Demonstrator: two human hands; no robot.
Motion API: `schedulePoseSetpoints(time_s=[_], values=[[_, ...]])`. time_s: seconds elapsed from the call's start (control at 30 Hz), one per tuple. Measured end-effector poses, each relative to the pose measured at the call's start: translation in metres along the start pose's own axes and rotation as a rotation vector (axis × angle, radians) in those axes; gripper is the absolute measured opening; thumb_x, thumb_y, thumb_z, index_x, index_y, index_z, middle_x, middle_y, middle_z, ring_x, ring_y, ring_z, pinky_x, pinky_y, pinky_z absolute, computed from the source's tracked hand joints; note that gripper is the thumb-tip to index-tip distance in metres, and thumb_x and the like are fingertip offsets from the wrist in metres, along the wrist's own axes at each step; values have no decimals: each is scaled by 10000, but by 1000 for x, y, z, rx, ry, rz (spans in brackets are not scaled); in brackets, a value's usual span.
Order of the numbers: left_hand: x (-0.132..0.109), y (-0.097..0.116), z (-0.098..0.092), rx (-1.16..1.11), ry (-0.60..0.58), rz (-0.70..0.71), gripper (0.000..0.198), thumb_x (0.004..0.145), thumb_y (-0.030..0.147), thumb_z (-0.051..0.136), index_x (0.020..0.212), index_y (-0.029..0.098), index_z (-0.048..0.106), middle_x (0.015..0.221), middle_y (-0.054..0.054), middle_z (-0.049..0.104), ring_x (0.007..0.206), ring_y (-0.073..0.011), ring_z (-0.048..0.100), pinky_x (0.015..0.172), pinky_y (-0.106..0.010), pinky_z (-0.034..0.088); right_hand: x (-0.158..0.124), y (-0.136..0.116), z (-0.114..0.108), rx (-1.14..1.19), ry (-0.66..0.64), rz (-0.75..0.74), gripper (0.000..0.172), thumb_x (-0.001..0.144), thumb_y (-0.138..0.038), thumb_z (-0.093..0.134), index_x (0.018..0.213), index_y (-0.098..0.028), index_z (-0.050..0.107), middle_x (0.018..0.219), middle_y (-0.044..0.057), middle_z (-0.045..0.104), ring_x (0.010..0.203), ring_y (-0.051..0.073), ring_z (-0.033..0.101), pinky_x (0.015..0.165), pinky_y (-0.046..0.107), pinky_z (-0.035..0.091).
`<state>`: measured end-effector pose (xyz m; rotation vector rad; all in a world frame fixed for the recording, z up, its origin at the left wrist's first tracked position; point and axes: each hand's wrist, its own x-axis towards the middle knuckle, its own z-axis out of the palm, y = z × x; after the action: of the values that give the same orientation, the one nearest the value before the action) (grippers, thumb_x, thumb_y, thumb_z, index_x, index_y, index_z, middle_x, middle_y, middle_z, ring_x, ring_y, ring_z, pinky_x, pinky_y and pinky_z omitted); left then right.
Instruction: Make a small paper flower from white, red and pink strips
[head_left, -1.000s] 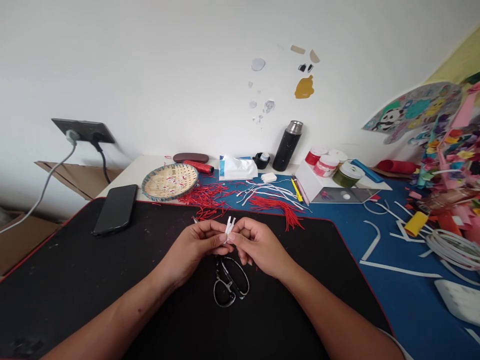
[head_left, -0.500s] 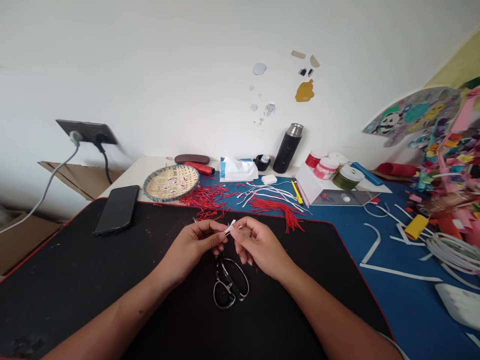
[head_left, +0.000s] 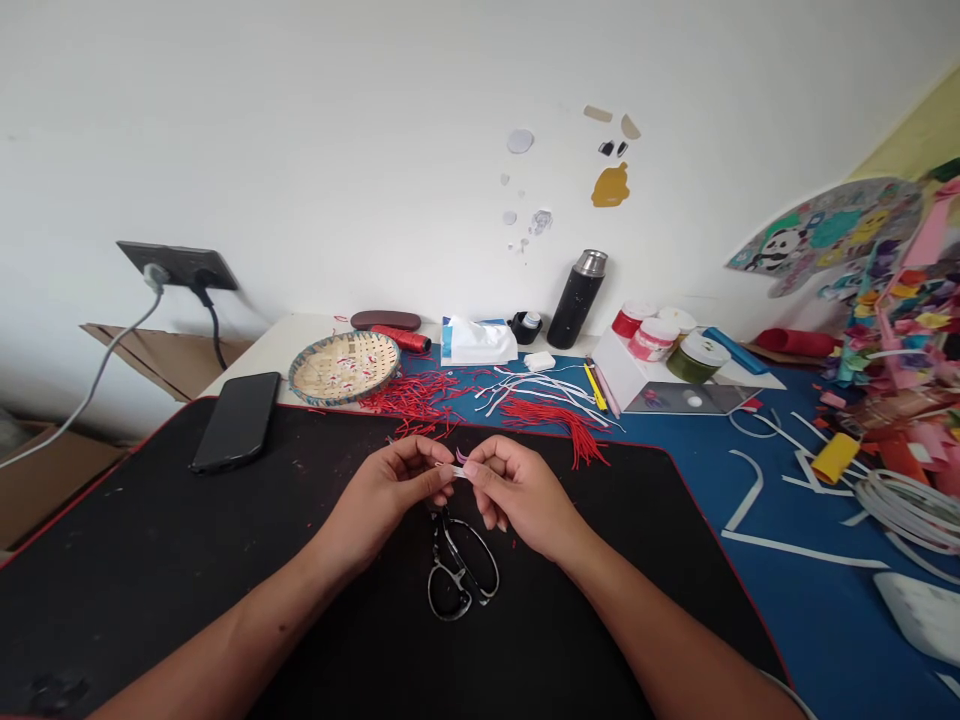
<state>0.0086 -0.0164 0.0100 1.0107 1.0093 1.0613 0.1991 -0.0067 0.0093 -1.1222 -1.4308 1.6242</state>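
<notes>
One white strip between left hand, right hand

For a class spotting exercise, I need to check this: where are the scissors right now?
In the head view, the scissors lie on the black desk mat, just below and between the left hand and right hand.

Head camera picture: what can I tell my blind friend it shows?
The left hand and right hand pinch a small white strip above scissors on a black desk mat. Red threads and white strips lie beyond.
</notes>
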Motion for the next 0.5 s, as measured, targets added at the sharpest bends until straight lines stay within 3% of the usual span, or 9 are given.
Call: schedulePoseSetpoints(time_s=[0.27, 0.5], values=[[-3, 3, 2, 149, -41, 22, 256, 763, 400, 864, 853, 184, 761, 728, -12, 712, 664, -160, 622, 644, -267, 497, -1, 3, 2, -53, -36, -5, 223, 926, -406, 654, 959, -195, 590, 659, -42, 625, 440, 83, 562, 378, 170, 343], [-3, -4, 4, -61, -50, -23, 308, 737, 292, 897, 972, 186, 728, 813, -9, 739, 720, -153, 672, 685, -257, 526, -1, -1, 2, -41, -21, -11, 232, 927, -417, 643, 941, -190, 593, 643, -39, 625, 435, 88, 560, 383, 176, 351]])
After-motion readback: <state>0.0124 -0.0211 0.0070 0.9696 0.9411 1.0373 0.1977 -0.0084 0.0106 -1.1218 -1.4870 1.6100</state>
